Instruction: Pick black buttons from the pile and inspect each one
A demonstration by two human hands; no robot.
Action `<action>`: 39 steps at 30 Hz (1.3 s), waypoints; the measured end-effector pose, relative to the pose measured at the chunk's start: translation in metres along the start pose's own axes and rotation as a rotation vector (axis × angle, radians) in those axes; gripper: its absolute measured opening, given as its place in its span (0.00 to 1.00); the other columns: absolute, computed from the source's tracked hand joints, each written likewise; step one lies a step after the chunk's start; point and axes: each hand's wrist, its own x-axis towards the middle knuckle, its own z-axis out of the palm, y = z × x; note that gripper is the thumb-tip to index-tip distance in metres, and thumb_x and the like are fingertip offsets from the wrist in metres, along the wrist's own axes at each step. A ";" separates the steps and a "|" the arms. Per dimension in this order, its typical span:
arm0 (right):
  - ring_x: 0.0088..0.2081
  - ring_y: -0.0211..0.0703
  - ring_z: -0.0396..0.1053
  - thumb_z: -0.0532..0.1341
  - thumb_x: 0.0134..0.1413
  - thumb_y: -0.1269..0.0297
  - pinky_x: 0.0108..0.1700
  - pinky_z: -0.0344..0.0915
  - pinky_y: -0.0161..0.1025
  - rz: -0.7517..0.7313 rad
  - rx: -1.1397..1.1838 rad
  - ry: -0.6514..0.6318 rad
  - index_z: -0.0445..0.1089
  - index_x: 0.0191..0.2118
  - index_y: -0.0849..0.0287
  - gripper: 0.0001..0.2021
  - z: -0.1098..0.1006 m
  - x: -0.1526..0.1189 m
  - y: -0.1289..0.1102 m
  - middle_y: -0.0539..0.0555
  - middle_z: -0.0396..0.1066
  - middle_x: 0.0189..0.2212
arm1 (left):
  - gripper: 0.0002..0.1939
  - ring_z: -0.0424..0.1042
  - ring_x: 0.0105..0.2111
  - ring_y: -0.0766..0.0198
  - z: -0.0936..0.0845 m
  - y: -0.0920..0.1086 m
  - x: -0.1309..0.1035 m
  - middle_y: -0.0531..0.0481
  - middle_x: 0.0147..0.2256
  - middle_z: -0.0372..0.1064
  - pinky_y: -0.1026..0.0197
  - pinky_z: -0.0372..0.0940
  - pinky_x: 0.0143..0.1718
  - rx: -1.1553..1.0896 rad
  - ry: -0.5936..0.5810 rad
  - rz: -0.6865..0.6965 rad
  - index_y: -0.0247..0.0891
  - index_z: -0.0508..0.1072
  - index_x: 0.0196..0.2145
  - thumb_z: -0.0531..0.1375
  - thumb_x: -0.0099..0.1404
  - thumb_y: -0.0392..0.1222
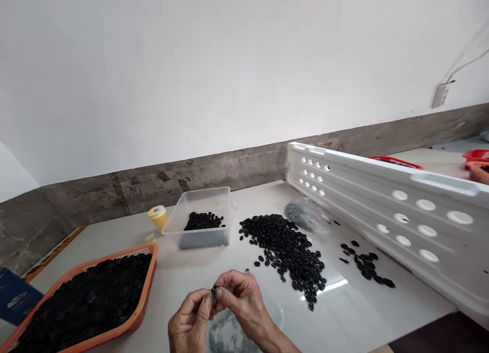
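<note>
My left hand (191,320) and my right hand (246,304) meet low in the middle of the head view. Their thumbs and index fingertips pinch one small black piece (214,289) between them; the fingers cover most of it. Under the hands is a clear tray (278,312) with grey bits (229,332) in it, partly hidden by my wrists. Ahead to the right spreads a loose pile of small black oval rings (282,241). A translucent plastic box (204,237) with more small black pieces (202,220) stands beyond my hands.
An orange basket (147,292) full of black parts stands at left, near a yellow-and-white container (158,218). A clear bag of grey bits (305,215) lies behind the pile. Black discs (367,266) lie at right, before a white perforated crate wall (359,205).
</note>
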 end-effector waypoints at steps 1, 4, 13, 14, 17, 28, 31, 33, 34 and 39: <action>0.24 0.37 0.70 0.66 0.48 0.48 0.29 0.66 0.29 0.001 -0.011 0.006 0.63 0.33 0.73 0.26 0.000 0.000 0.000 0.60 0.68 0.23 | 0.25 0.61 0.21 0.76 0.000 0.000 0.000 0.53 0.18 0.65 0.78 0.60 0.24 -0.003 0.004 0.003 0.33 0.76 0.22 0.72 0.36 0.58; 0.24 0.36 0.70 0.65 0.50 0.49 0.28 0.63 0.25 0.004 -0.046 0.009 0.64 0.33 0.73 0.25 -0.001 -0.002 -0.001 0.60 0.68 0.23 | 0.25 0.62 0.21 0.76 0.001 -0.001 -0.001 0.53 0.19 0.66 0.79 0.61 0.24 -0.019 0.012 0.009 0.33 0.76 0.22 0.73 0.35 0.58; 0.25 0.32 0.68 0.66 0.49 0.48 0.29 0.64 0.24 0.006 -0.103 0.027 0.66 0.31 0.73 0.26 0.003 -0.007 -0.007 0.58 0.67 0.22 | 0.24 0.66 0.22 0.75 -0.004 -0.004 -0.002 0.54 0.21 0.69 0.79 0.63 0.26 0.039 0.012 0.063 0.34 0.77 0.23 0.72 0.38 0.59; 0.25 0.32 0.68 0.65 0.49 0.48 0.29 0.64 0.24 0.003 -0.108 0.028 0.66 0.31 0.73 0.26 0.003 -0.007 -0.007 0.58 0.67 0.22 | 0.24 0.66 0.22 0.74 -0.006 -0.005 -0.002 0.53 0.21 0.69 0.78 0.64 0.26 0.052 0.008 0.072 0.34 0.77 0.23 0.72 0.38 0.59; 0.25 0.31 0.68 0.64 0.50 0.47 0.30 0.65 0.25 -0.013 -0.129 0.021 0.66 0.31 0.73 0.26 0.002 -0.006 -0.006 0.58 0.67 0.22 | 0.25 0.66 0.23 0.73 -0.009 -0.008 0.000 0.53 0.22 0.70 0.77 0.64 0.28 0.077 -0.011 0.085 0.34 0.77 0.23 0.71 0.38 0.60; 0.24 0.34 0.68 0.66 0.44 0.41 0.28 0.63 0.25 0.059 -0.099 0.032 0.66 0.30 0.74 0.32 -0.008 0.001 0.001 0.60 0.68 0.22 | 0.25 0.62 0.23 0.73 -0.017 -0.014 0.012 0.51 0.21 0.68 0.73 0.61 0.25 0.181 -0.192 0.015 0.32 0.77 0.29 0.66 0.49 0.60; 0.23 0.31 0.66 0.66 0.44 0.42 0.28 0.63 0.25 0.060 -0.089 0.067 0.66 0.31 0.74 0.31 -0.014 0.000 0.001 0.59 0.67 0.22 | 0.27 0.66 0.26 0.70 -0.026 -0.026 0.024 0.48 0.27 0.72 0.70 0.63 0.28 0.208 -0.228 0.014 0.31 0.77 0.35 0.61 0.55 0.61; 0.22 0.30 0.65 0.67 0.44 0.43 0.28 0.62 0.25 0.051 -0.074 0.095 0.65 0.31 0.74 0.30 -0.021 -0.004 0.001 0.58 0.66 0.22 | 0.31 0.69 0.29 0.67 -0.030 -0.035 0.040 0.45 0.31 0.73 0.68 0.66 0.30 0.328 -0.245 0.049 0.29 0.76 0.38 0.57 0.57 0.64; 0.22 0.30 0.65 0.67 0.43 0.44 0.27 0.62 0.25 0.046 -0.060 0.114 0.65 0.31 0.73 0.30 -0.026 -0.007 0.001 0.57 0.66 0.23 | 0.33 0.71 0.30 0.65 -0.031 -0.040 0.051 0.44 0.32 0.73 0.66 0.67 0.32 0.425 -0.263 0.076 0.29 0.75 0.40 0.54 0.58 0.66; 0.21 0.28 0.63 0.68 0.42 0.43 0.26 0.59 0.24 0.065 -0.004 0.238 0.62 0.32 0.71 0.30 -0.052 -0.029 0.006 0.55 0.65 0.25 | 0.29 0.72 0.29 0.65 0.015 -0.072 0.115 0.45 0.30 0.73 0.62 0.69 0.34 0.728 -0.406 0.134 0.30 0.74 0.39 0.51 0.63 0.62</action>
